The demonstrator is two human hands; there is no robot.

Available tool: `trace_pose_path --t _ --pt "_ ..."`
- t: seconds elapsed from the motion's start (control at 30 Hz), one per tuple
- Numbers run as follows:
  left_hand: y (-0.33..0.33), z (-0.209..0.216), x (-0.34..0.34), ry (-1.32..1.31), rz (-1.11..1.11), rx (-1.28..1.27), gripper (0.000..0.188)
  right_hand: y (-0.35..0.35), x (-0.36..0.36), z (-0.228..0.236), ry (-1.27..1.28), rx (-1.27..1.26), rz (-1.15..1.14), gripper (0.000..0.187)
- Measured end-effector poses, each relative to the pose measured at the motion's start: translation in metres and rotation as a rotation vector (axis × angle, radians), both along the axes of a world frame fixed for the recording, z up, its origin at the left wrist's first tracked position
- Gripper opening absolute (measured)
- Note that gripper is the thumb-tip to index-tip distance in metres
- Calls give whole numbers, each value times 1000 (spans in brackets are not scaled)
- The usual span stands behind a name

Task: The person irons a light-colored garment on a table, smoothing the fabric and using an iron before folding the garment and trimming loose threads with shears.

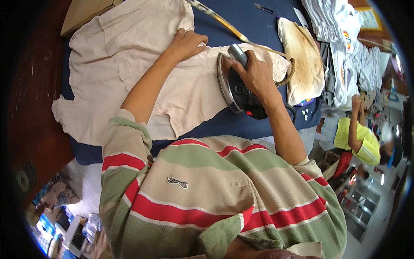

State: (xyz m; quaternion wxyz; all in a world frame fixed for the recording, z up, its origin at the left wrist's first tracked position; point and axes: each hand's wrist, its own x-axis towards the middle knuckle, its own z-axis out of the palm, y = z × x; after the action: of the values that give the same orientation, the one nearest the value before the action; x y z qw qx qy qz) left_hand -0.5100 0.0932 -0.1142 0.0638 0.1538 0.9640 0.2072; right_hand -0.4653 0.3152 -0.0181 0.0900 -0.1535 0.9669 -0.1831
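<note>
A pale cream garment (142, 73), wrinkled in places, is spread over a dark blue cloth-covered table (202, 129). My left hand (187, 44) rests on the garment near its far edge, the fingers slightly bent and apart. In my right hand (255, 71) is a clothes iron (236, 88) with a black body and a grey handle. It stands over the right part of the garment, its metal soleplate edge turned left. The fingers wrap round the handle. A wrapped cord (292, 71) curves behind the iron on its right.
A scorched cream pad (302, 60) lies right of the iron. A thin stick (224, 25) slants above the garment. Piled grey and white shirts (340, 47) lie at the far right, a cardboard box (82, 15) at the far left. A person in yellow (355, 136) is at right.
</note>
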Motion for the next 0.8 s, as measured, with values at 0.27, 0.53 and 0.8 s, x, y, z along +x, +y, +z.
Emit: trace_pose_path --t 0.27,0.53,0.8 --pt "-13 -12 -7 24 -43 98 27 -30 -15 2 103 -50 -85 41" --pt "-14 -4 -7 4 -47 64 28 -37 -23 -17 -27 -241 -171 48" --pt "31 -12 -31 232 -29 75 30 -16 17 -5 -448 -792 -502 56"
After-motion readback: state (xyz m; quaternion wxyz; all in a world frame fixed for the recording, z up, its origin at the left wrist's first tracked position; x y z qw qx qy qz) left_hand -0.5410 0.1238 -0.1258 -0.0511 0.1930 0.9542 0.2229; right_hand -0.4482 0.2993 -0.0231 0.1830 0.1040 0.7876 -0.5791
